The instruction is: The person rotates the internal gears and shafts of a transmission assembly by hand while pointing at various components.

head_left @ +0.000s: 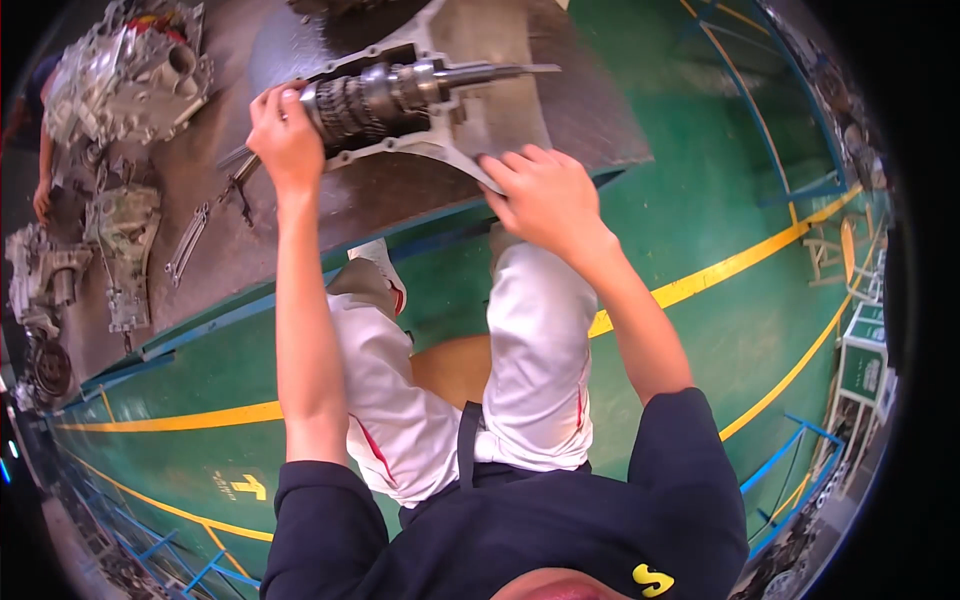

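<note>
Currently | far left: large silver casting (130, 80) on worktop (225, 260) | next: wrenches (187, 243) | left hand (288, 140): fingers closed round near end of gear shaft (380, 98) | middle: shaft lengthwise along open housing (400, 150), seated or lifted, cannot tell | right hand (545, 195): gripping housing's flared corner

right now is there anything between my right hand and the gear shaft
Yes: the near rim of the metal housing runs between your right hand and the gears of the gear shaft. On the other side, nothing visible separates your left hand from the shaft's left end.
</note>
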### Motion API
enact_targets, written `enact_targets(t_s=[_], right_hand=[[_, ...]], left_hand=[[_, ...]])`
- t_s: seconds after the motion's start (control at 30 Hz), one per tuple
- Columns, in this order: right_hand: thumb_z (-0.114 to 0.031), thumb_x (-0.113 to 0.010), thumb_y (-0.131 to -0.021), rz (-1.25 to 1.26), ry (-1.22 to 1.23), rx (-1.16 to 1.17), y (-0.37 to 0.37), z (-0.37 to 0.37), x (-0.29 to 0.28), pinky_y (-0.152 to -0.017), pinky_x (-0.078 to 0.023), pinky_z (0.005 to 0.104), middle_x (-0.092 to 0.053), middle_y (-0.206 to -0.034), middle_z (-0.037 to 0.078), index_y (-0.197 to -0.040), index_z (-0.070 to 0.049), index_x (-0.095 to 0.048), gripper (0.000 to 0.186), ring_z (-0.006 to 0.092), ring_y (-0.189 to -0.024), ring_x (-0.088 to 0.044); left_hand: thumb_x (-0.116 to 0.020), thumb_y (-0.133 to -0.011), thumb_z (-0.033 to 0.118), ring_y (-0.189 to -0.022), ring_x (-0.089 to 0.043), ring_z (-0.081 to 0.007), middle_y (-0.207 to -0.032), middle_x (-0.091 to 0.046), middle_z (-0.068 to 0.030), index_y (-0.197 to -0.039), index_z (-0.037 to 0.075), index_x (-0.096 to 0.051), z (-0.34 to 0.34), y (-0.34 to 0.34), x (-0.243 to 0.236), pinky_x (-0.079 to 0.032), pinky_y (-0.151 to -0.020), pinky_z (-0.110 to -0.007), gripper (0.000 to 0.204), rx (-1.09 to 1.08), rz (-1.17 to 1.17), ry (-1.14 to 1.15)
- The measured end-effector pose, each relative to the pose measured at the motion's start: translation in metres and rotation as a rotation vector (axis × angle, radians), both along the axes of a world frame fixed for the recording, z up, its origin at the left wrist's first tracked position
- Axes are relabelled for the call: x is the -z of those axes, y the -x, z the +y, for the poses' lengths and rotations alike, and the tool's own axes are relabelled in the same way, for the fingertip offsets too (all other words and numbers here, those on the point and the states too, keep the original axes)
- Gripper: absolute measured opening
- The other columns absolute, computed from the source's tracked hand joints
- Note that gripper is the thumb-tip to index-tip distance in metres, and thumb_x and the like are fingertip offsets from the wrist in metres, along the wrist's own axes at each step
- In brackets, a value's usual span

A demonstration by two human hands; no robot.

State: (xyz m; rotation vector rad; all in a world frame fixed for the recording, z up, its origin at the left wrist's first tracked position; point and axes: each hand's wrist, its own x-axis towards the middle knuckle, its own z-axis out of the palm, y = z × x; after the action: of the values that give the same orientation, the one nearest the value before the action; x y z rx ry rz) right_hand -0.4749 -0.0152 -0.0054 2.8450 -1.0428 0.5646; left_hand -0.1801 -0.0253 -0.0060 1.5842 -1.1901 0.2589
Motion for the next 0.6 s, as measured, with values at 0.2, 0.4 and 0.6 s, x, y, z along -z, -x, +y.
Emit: enact_targets(t_s=[0.2, 0.4, 0.6], right_hand=[[-0.022, -0.067, -0.075, 0.026, 0.012, -0.016, -0.031, 0.018, -0.017, -0.078, -0.051, 0.0378, -0.066, -0.093, 0.007, -0.107, -0.007, -0.063, 0.036, 0.0254, -0.090, -0.061], [-0.015, -0.063, -0.084, 0.001, -0.034, 0.063, -0.004, 0.021, -0.033, -0.086, -0.048, 0.0420, -0.064, -0.103, 0.019, -0.105, 0.003, -0.063, 0.028, 0.0367, -0.098, -0.059], [-0.010, -0.063, -0.079, 0.002, -0.065, 0.046, -0.014, 0.016, -0.034, -0.076, -0.047, 0.0425, -0.062, -0.092, 0.020, -0.103, 0.003, -0.062, 0.027, 0.0375, -0.088, -0.058]], left_hand=[[-0.048, -0.087, 0.019, -0.086, -0.058, -0.0343, -0.085, -0.063, -0.0151, -0.078, 0.005, -0.062, 0.033, -0.015, -0.013, -0.040, -0.075, -0.049, 0.022, -0.086, -0.055, -0.023], [-0.052, -0.082, 0.017, -0.083, -0.056, -0.0331, -0.083, -0.059, -0.0143, -0.074, 0.005, -0.060, 0.010, 0.026, -0.014, -0.039, -0.076, -0.047, 0.016, -0.143, 0.052, -0.046], [-0.053, -0.087, 0.018, -0.090, -0.058, -0.0332, -0.097, -0.060, -0.0187, -0.091, -0.002, -0.062, 0.015, 0.018, -0.017, -0.039, -0.086, -0.042, 0.022, -0.127, 0.211, -0.033]])
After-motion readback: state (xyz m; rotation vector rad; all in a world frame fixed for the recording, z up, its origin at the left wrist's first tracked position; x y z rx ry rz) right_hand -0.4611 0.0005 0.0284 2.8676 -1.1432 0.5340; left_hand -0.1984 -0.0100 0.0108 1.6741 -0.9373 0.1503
